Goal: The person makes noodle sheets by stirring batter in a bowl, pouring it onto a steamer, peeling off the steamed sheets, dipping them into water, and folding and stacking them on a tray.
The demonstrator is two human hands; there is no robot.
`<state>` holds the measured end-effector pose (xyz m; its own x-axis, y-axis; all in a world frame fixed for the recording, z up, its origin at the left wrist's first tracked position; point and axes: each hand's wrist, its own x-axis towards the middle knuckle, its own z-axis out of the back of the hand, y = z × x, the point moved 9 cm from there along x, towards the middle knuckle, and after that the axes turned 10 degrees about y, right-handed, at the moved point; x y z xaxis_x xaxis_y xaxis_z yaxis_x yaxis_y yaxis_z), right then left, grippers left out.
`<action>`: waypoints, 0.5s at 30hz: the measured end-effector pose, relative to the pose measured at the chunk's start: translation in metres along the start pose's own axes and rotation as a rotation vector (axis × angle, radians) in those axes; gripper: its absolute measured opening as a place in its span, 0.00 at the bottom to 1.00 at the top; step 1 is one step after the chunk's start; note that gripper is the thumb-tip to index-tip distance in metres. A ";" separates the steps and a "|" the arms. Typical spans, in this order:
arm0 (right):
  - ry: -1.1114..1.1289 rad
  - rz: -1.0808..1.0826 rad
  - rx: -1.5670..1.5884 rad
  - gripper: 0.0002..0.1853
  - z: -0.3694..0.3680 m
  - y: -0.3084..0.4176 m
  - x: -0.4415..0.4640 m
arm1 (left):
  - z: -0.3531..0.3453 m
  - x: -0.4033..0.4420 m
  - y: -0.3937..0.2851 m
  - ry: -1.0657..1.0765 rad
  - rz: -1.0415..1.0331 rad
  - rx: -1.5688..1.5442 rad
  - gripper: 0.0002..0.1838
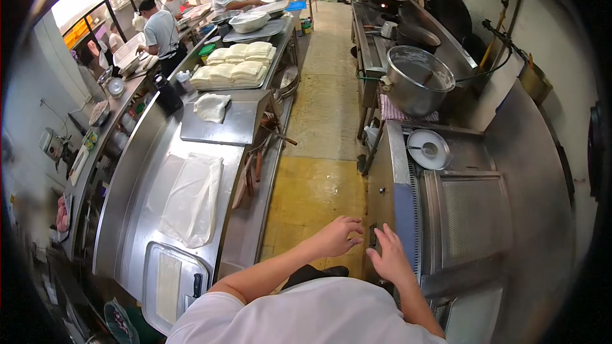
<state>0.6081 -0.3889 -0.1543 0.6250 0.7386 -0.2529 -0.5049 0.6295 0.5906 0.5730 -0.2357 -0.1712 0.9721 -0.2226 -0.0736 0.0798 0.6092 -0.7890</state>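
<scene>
My left hand (339, 236) hovers over the yellow floor of the aisle, its fingers loosely bent and apart, with nothing in it. Close beside it, my right hand (390, 255) is held up near the front edge of the right-hand steel counter (400, 210). Its thumb and fingers are spread and it too is without any object. A small gap separates the two hands. Whether the right fingertips touch the counter's front, I cannot tell. On that counter, a white bowl (433, 161) with a ladle (428, 149) in it sits behind a perforated metal panel (470, 216).
At left, a steel table bears a clear plastic sheet (191, 200), a tray (150, 283) with a black-handled knife (197, 285), and stacked white folded slabs (233, 67). A large metal pot (417, 92) stands at right. Co-workers (162, 32) work farther back along the left.
</scene>
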 end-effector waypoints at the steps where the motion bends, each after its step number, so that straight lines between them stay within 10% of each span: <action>1: -0.009 0.002 0.001 0.34 0.002 0.001 0.002 | 0.000 0.003 0.002 0.004 -0.007 0.004 0.17; 15: -0.072 0.004 0.006 0.35 0.005 0.008 0.022 | 0.023 0.017 0.010 0.024 -0.048 0.028 0.17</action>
<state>0.6212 -0.3685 -0.1512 0.6643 0.7216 -0.1950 -0.5037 0.6249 0.5964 0.5957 -0.2160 -0.1663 0.9614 -0.2703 -0.0514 0.1324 0.6184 -0.7746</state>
